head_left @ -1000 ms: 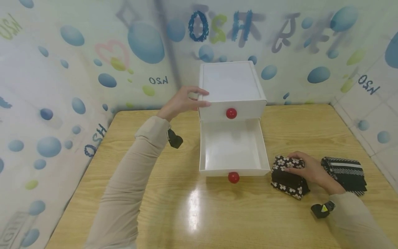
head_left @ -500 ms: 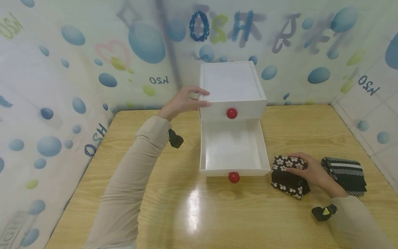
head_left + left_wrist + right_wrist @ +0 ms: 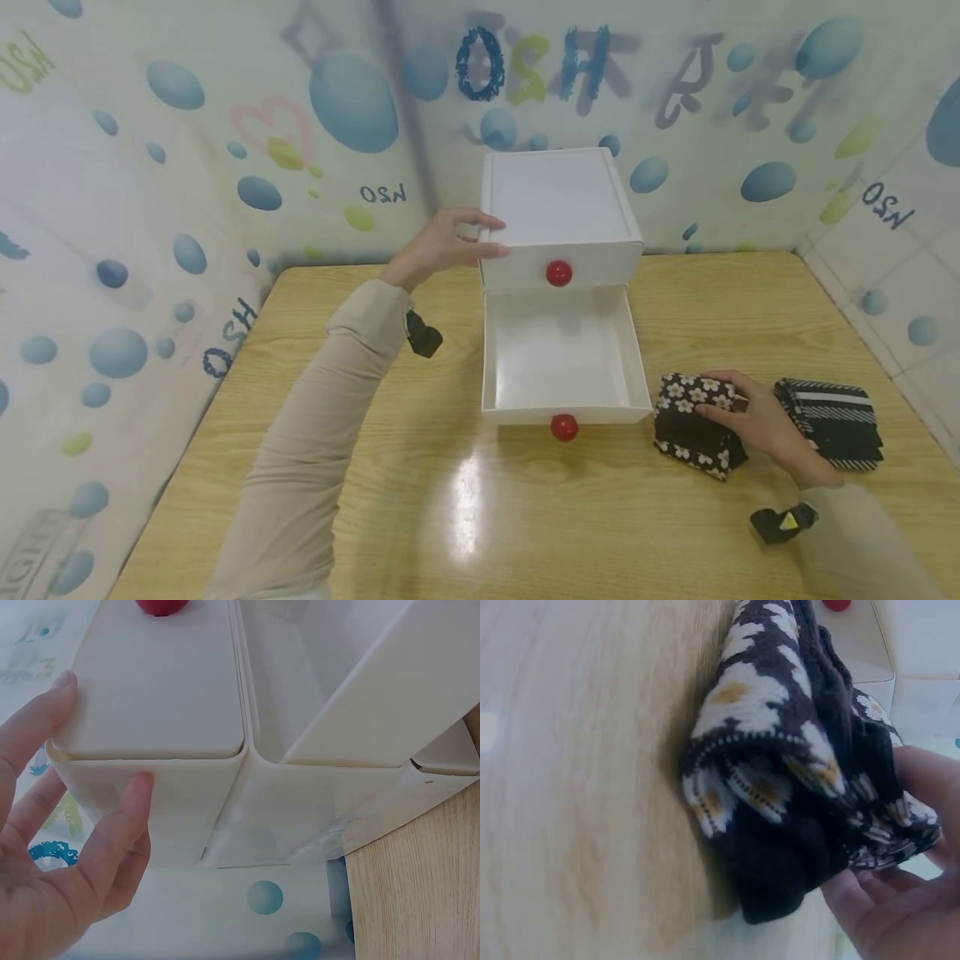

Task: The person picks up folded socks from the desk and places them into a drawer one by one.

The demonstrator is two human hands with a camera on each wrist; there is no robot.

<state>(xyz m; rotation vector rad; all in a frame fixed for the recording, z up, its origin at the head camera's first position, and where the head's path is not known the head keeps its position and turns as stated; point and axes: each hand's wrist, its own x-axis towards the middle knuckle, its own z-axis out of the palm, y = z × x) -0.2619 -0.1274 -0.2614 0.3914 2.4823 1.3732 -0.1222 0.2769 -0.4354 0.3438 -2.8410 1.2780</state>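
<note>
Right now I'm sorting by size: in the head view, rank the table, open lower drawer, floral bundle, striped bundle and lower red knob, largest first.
1. Table
2. Open lower drawer
3. Floral bundle and striped bundle: alike, both partly hidden, so unranked
4. Lower red knob

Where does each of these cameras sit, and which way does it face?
Head: worn on the head, looking forward and down at the table, white drawer unit, flowered cloth and striped cloth; left hand, right hand and beige sleeves show.
Left wrist: on that wrist, looking at the drawer unit close up; the left hand shows.
Right wrist: on that wrist, looking at the flowered cloth; part of the right hand shows.
Head and right wrist both show the right hand gripping the flowered cloth.
</note>
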